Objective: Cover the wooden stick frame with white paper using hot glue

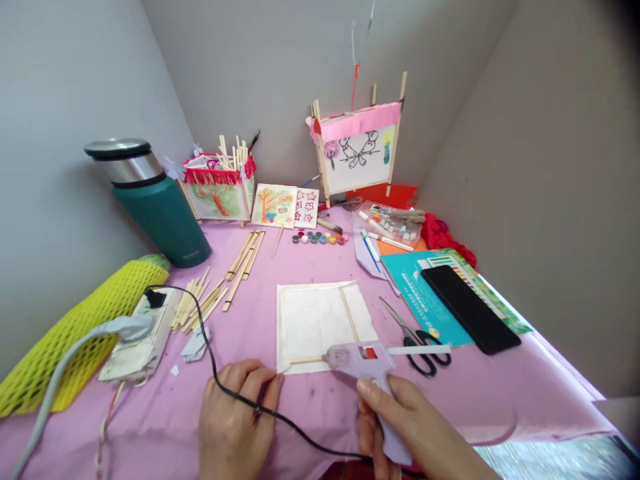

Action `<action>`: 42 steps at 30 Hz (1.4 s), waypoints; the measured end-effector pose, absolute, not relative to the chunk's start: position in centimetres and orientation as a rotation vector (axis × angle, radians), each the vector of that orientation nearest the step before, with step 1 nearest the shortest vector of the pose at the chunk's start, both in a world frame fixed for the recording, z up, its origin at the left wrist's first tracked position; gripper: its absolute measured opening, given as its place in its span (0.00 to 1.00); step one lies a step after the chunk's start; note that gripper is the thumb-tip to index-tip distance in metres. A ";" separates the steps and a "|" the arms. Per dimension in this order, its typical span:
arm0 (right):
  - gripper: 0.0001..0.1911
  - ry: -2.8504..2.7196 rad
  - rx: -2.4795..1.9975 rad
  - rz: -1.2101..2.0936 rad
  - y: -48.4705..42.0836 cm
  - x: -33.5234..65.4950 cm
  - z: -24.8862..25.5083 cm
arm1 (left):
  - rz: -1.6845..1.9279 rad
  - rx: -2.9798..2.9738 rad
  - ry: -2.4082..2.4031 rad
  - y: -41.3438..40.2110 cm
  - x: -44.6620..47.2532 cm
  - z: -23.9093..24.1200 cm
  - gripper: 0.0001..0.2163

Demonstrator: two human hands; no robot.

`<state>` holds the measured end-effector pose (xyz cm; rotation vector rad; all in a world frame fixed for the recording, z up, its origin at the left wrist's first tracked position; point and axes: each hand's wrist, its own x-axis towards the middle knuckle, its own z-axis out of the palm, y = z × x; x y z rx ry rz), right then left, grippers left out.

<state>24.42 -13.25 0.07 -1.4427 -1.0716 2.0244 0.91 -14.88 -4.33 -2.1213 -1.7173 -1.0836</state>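
Over the near edge of the white paper sheet (pixel 313 327), your right hand (pixel 405 427) clamps its fingers around the lilac hot glue gun (pixel 365 363), nozzle meeting a thin wooden stick (pixel 306 360). Your left hand (pixel 240 420) curls its fingers together on nothing visible. Hold the nozzle steady against the stick.

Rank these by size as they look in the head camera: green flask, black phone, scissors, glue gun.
1. green flask
2. glue gun and black phone: they look alike, and the gun's nearness to the camera makes ranking them unsure
3. scissors
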 end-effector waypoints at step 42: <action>0.27 -1.008 -1.583 1.828 -14.0 26.7 1.3 | -1.058 -2.103 -1.607 -14.6 0.4 -4.4 0.04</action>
